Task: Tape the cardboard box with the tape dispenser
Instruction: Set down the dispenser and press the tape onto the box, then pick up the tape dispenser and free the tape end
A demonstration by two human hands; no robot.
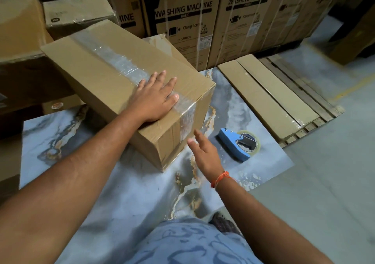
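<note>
- We see the cardboard box (113,77) as matt brown corrugated board, with a glossy, wrinkled strip of clear tape (119,60) on top.
- We take the tape dispenser (238,145) for smooth blue plastic.
- Our desk (125,192) looks like polished marble-patterned slab.
- The pallet (304,93) is rough wood.

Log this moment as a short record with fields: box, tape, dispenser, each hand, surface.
box: cardboard box, lying tilted on the marbled sheet
tape: clear strip along the top, folded down the near end
dispenser: blue tape dispenser, lying on the sheet right of the box, unheld
left hand: flat on the tape at the box's near end
right hand: open, empty, between box and dispenser
</note>
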